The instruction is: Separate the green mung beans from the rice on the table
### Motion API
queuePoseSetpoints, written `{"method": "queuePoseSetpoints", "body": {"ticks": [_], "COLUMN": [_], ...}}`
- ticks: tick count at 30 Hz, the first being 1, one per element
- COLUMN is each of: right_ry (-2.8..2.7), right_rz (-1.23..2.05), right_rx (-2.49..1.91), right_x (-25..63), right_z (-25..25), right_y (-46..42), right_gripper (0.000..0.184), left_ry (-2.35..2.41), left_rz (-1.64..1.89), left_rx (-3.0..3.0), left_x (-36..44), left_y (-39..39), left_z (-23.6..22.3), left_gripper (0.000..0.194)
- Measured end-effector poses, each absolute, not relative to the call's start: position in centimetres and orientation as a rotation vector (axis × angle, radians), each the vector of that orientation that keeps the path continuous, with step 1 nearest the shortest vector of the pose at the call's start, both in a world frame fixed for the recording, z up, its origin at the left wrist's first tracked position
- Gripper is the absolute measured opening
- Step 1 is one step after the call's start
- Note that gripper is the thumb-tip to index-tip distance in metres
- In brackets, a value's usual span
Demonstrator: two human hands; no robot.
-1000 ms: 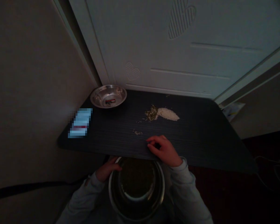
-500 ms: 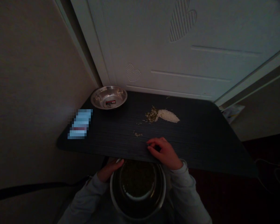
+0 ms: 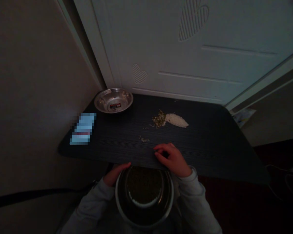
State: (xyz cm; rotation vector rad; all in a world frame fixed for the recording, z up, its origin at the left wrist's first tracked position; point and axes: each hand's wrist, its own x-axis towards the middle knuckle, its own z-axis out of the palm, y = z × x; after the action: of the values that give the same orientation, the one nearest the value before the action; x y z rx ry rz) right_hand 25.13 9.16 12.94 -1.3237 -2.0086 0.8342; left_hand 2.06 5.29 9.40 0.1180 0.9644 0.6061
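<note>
My left hand [image 3: 116, 174] is at the upper left rim of a dark-looking bowl [image 3: 120, 208] below the table's near edge. Its thumb side shows by the table edge; the other fingers are hidden. Dark, grainy contents fill the bowl's bottom. On the table, my right hand [image 3: 174, 160] rests near the front edge, thumb and forefinger curled almost together; anything between the tips is too small to make out. Beyond it lie a greenish pile of beans mixed with pale grains [image 3: 158, 119] and a white pile of rice-like grains [image 3: 177, 120]. A few loose grains [image 3: 144, 139] lie nearer.
A shiny metal basin [image 3: 114, 100] with a label inside stands at the table's back left. A blurred, light-blue lit object [image 3: 83, 128] lies at the left edge. The dark table [image 3: 215, 146] meets a white panel [image 3: 161, 42] with heart reliefs.
My left hand has shifted slightly, its thumb side moving up along the table edge. My right hand and the grain piles look the same; the view has tilted a little.
</note>
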Motion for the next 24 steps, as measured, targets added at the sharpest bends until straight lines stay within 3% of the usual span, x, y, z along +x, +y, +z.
{"method": "queuePoseSetpoints", "body": {"ticks": [4,12,24], "right_ry": [-2.013,-2.045,-2.165], "right_rz": [0.829,0.795,0.771], "right_rx": [-1.33,-1.327,-1.305], "right_x": [25.2,25.3,25.2], "right_z": [12.9,12.8,12.9], "right_y": [9.2,9.2,9.3], "right_gripper": [0.013,0.014,0.017], "left_ry": [0.996,1.013,0.96], "left_rz": [0.621,0.737,0.615], "left_rx": [0.149,0.202,0.162], "left_x": [2.3,3.0,2.9], "left_y": [5.8,6.6,6.4], "left_z": [9.2,9.1,10.2], "left_gripper": [0.04,0.019,0.039]}}
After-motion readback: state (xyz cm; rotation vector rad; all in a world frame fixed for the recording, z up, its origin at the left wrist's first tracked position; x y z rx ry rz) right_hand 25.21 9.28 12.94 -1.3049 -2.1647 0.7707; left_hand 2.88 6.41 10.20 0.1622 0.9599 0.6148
